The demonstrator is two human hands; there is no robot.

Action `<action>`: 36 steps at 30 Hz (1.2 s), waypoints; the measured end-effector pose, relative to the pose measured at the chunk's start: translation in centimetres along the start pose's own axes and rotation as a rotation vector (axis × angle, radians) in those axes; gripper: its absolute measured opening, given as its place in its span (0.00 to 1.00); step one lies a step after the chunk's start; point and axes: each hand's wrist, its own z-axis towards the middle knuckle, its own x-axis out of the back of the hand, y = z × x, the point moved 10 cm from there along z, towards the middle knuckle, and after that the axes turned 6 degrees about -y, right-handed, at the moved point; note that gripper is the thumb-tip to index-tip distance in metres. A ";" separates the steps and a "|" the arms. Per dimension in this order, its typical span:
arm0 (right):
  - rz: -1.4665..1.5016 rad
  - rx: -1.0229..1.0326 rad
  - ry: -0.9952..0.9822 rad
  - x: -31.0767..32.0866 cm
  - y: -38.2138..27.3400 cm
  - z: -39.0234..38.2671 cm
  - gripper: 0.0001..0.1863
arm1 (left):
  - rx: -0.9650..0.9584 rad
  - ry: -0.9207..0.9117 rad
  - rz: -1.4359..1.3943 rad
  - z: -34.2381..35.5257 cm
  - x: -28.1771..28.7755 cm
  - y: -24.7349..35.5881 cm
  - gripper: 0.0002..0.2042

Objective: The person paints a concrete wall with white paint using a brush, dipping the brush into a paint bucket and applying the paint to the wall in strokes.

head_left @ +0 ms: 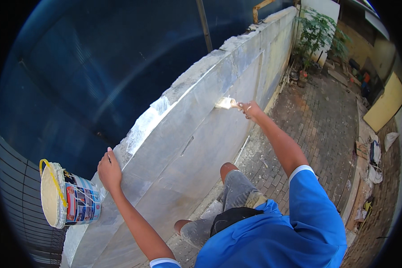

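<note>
My right hand (251,110) is closed round the handle of a wide paintbrush (225,103). Its pale, paint-coated head lies against the side of a grey concrete wall (201,129), just below the top edge. My left hand (109,170) rests flat on the wall's top, fingers stretched out. Beside it, on the near end of the wall, a bucket (82,196) of cream-white paint with a yellow handle sits tilted in the view. Fresh white paint (148,123) streaks part of the rough wall top, between my left hand and the brush.
A dark blue sheet (98,58) rises behind the wall, with a metal post (204,24) near it. Brick paving (310,129) runs along the right side. A leafy plant (316,33) grows at the far end. Boards, bags and a yellow panel (385,102) lie along the right.
</note>
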 end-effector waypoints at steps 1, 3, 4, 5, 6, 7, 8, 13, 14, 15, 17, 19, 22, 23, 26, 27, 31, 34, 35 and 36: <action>0.060 0.105 -0.008 0.2 -3.2 0.1 0.19 | 0.000 -0.003 0.000 0.0 -0.1 0.1 0.28; 0.020 0.188 -0.027 -0.4 -10.4 -0.9 0.17 | -0.008 0.009 0.003 0.0 0.1 -0.1 0.28; 0.028 0.199 -0.023 -0.6 -13.6 -1.9 0.18 | -0.005 0.004 0.004 0.1 0.0 -0.3 0.28; 0.036 0.211 -0.018 -0.3 -16.1 -2.8 0.18 | 0.006 0.002 0.004 0.2 0.1 -0.4 0.29; 0.033 0.207 -0.010 0.9 -17.6 -3.2 0.18 | 0.009 -0.004 0.001 0.3 0.1 -0.2 0.29; 0.086 0.216 -0.091 0.7 -18.9 -3.2 0.17 | 0.009 -0.008 0.001 0.3 0.1 -0.1 0.29; 0.139 0.226 -0.172 0.3 -19.5 -3.2 0.17 | 0.017 -0.006 -0.005 0.2 0.2 0.0 0.29; 0.366 0.196 -0.106 -2.0 -13.0 -2.5 0.18 | 0.022 0.012 -0.002 0.1 0.3 -0.6 0.29; 0.454 0.160 -0.118 -2.8 -9.9 -2.4 0.18 | 0.025 -0.019 -0.003 0.0 0.1 -0.4 0.29; 0.543 0.127 -0.136 -3.7 -7.1 -2.3 0.18 | 0.031 -0.045 -0.006 0.0 0.0 -0.3 0.29; 0.531 0.017 -0.101 -4.7 -0.9 -1.8 0.19 | 0.031 -0.033 -0.001 0.0 0.2 -0.3 0.29; 0.443 -0.037 -0.085 -4.2 4.5 -1.3 0.18 | 0.031 -0.033 0.011 -0.3 0.1 -0.4 0.29; 0.187 -0.106 0.041 -0.9 9.4 0.7 0.17 | 0.013 -0.023 -0.006 0.0 -0.3 0.6 0.29; 0.186 -0.101 0.033 -1.5 7.9 0.2 0.17 | 0.020 -0.031 -0.004 -0.1 0.2 0.3 0.29; 0.109 0.067 0.085 -1.4 -1.2 -0.3 0.16 | 0.029 -0.035 0.002 -0.3 0.5 -0.3 0.29; 0.079 0.120 0.092 -1.0 -4.9 -0.4 0.16 | 0.024 -0.034 0.002 -0.1 0.3 -0.2 0.29; 0.069 0.230 0.021 -0.5 -15.8 -2.4 0.17 | 0.030 -0.001 0.019 0.0 0.2 -0.4 0.28; 0.191 0.264 -0.047 0.4 -19.4 -3.7 0.17 | 0.034 0.012 0.007 -0.1 0.5 0.2 0.28; 0.191 0.260 -0.042 0.4 -19.7 -3.7 0.17 | 0.031 -0.010 -0.002 -0.1 0.4 0.5 0.28; 0.293 0.290 -0.064 0.0 -20.3 -3.8 0.17 | 0.028 -0.031 -0.011 0.0 0.2 0.7 0.28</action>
